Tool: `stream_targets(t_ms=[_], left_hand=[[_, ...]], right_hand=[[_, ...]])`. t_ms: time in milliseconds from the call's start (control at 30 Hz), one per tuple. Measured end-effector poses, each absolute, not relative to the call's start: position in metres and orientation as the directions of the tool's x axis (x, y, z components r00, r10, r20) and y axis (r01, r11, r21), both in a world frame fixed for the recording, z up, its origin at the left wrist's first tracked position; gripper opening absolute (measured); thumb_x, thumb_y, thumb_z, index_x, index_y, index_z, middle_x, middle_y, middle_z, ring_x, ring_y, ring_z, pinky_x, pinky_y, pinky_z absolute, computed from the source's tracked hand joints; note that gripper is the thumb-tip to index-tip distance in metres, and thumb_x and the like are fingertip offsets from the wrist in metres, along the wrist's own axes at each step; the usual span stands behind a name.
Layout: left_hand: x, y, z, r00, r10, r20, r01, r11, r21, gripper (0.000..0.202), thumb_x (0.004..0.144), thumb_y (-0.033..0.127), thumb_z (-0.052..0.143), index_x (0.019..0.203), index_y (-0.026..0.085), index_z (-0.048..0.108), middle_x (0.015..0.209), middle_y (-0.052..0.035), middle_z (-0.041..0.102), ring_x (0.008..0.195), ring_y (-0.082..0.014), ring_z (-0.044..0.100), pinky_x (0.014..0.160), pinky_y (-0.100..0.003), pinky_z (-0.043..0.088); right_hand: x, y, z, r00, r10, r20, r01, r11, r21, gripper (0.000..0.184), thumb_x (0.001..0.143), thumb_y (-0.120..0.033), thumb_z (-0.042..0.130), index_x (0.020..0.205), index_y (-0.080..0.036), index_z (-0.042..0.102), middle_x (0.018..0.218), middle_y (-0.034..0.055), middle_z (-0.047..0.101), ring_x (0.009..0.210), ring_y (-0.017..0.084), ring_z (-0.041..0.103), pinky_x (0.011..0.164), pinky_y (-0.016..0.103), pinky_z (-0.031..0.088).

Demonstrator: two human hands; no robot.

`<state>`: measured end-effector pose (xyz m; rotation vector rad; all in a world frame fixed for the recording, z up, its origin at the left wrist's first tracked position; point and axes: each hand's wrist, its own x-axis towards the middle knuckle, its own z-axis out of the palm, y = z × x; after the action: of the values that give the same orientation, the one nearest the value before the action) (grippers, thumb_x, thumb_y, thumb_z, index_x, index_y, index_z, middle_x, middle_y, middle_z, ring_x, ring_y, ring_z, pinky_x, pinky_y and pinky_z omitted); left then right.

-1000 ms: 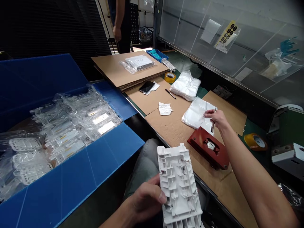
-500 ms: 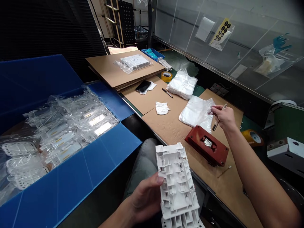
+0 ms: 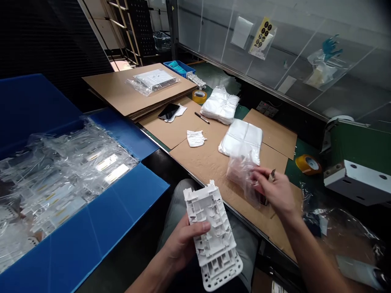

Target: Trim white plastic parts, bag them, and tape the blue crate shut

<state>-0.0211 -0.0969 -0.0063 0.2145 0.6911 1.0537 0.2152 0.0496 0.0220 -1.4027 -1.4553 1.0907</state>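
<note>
My left hand (image 3: 180,244) grips a white moulded plastic part (image 3: 210,234) over my lap, ribbed side up. My right hand (image 3: 273,191) is closed on a clear plastic bag (image 3: 242,177) pulled from the stack of bags (image 3: 242,138), and a thin metal tool sticks out between its fingers. The bag and hand hide most of the red fixture on the cardboard (image 3: 210,162).
A blue corrugated box (image 3: 100,228) at left holds several bagged white parts. On the bench lie a second bag stack (image 3: 220,106), a crumpled cloth (image 3: 195,138), a pen (image 3: 202,118), a phone (image 3: 168,111), two tape rolls (image 3: 308,163) and a bagged part (image 3: 152,79). A grey metal block (image 3: 357,181) stands at right.
My right hand lifted one bag off the stack and drew it toward me over the red fixture. The white part dropped lower. The view swung right; the standing person left it.
</note>
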Motion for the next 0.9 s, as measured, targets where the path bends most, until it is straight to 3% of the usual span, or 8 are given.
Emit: stream_targets(t_ms=[100, 233, 367, 467, 567, 733, 833, 900], left_hand=[[-0.012, -0.088, -0.011, 0.356, 0.844, -0.402, -0.700, 0.526, 0.484, 0.051, 0.064, 0.025, 0.085, 0.111, 0.014, 0.071, 0.101, -0.0126, 0.077, 0.088, -0.0283, 0.073, 0.080, -0.040, 0.060], [0.002, -0.081, -0.018, 0.379, 0.843, -0.381, -0.693, 0.532, 0.487, 0.057, 0.060, 0.024, 0.086, 0.113, 0.010, 0.070, 0.080, -0.0096, 0.077, 0.071, -0.0246, 0.072, 0.066, -0.033, 0.058], [0.003, -0.080, -0.034, 0.266, 0.800, -0.538, -0.699, 0.544, 0.463, 0.050, 0.065, 0.022, 0.083, 0.113, 0.012, 0.070, 0.090, -0.0100, 0.078, 0.080, -0.0255, 0.073, 0.078, -0.039, 0.060], [-0.005, -0.078, -0.048, 0.238, 0.745, -0.623, -0.658, 0.596, 0.460, 0.047, 0.062, 0.020, 0.085, 0.106, 0.013, 0.070, 0.094, -0.0109, 0.078, 0.082, -0.0273, 0.073, 0.081, -0.044, 0.061], [-0.017, -0.073, -0.060, 0.228, 0.731, -0.643, -0.596, 0.627, 0.502, 0.042, 0.062, 0.017, 0.086, 0.101, 0.012, 0.069, 0.092, -0.0103, 0.078, 0.079, -0.0257, 0.073, 0.081, -0.041, 0.061], [-0.037, -0.065, -0.062, 0.233, 0.753, -0.616, -0.529, 0.629, 0.569, 0.047, 0.064, 0.022, 0.089, 0.104, 0.012, 0.067, 0.091, -0.0092, 0.077, 0.079, -0.0241, 0.073, 0.078, -0.037, 0.061], [-0.049, -0.062, -0.051, 0.345, 0.759, -0.551, -0.360, 0.650, 0.670, 0.079, 0.064, 0.026, 0.091, 0.134, 0.015, 0.054, 0.103, -0.0112, 0.076, 0.084, -0.0267, 0.072, 0.076, -0.037, 0.059], [-0.052, -0.061, -0.041, 0.469, 0.725, -0.505, -0.135, 0.624, 0.770, 0.101, 0.073, 0.029, 0.086, 0.155, 0.026, 0.027, 0.113, -0.0085, 0.073, 0.091, -0.0257, 0.072, 0.080, -0.036, 0.057]], right_hand=[[0.198, 0.006, 0.005, -0.119, 0.979, -0.165, 0.237, -0.133, -0.962, 0.037, 0.068, -0.044, 0.088, 0.087, -0.016, 0.077, 0.081, 0.0070, 0.076, 0.072, 0.020, 0.068, 0.068, 0.031, 0.056], [0.183, -0.035, -0.024, -0.166, 0.922, -0.351, 0.049, -0.347, -0.936, 0.036, 0.067, -0.046, 0.089, 0.076, -0.015, 0.073, 0.070, 0.0035, 0.071, 0.066, 0.015, 0.062, 0.061, 0.024, 0.050], [0.197, -0.056, -0.041, -0.143, 0.898, -0.416, -0.040, -0.425, -0.904, 0.046, 0.081, -0.060, 0.073, 0.077, -0.014, 0.070, 0.069, 0.0044, 0.070, 0.037, 0.004, 0.035, 0.035, 0.020, 0.022], [0.220, -0.066, -0.044, -0.149, 0.825, -0.545, -0.278, -0.564, -0.778, 0.043, 0.081, -0.059, 0.074, 0.075, -0.017, 0.063, 0.071, 0.0061, 0.070, 0.040, 0.006, 0.045, 0.033, 0.018, 0.009], [0.240, -0.075, -0.042, -0.256, 0.758, -0.600, -0.438, -0.644, -0.627, 0.039, 0.081, -0.056, 0.077, 0.081, -0.020, 0.061, 0.058, 0.0005, 0.059, 0.048, 0.011, 0.054, 0.033, 0.016, 0.011], [0.245, -0.081, -0.037, -0.136, 0.844, -0.518, -0.248, -0.535, -0.807, 0.044, 0.073, -0.042, 0.088, 0.102, -0.018, 0.068, 0.058, -0.0059, 0.052, 0.049, 0.005, 0.043, 0.044, 0.016, 0.033], [0.239, -0.077, -0.040, -0.085, 0.877, -0.472, -0.137, -0.480, -0.867, 0.043, 0.080, -0.050, 0.081, 0.104, -0.017, 0.070, 0.058, -0.0047, 0.053, 0.052, 0.009, 0.045, 0.048, 0.020, 0.038], [0.236, -0.074, -0.042, -0.097, 0.896, -0.433, -0.051, -0.439, -0.897, 0.043, 0.084, -0.054, 0.074, 0.107, -0.017, 0.070, 0.059, -0.0033, 0.055, 0.054, 0.011, 0.048, 0.048, 0.022, 0.039]])
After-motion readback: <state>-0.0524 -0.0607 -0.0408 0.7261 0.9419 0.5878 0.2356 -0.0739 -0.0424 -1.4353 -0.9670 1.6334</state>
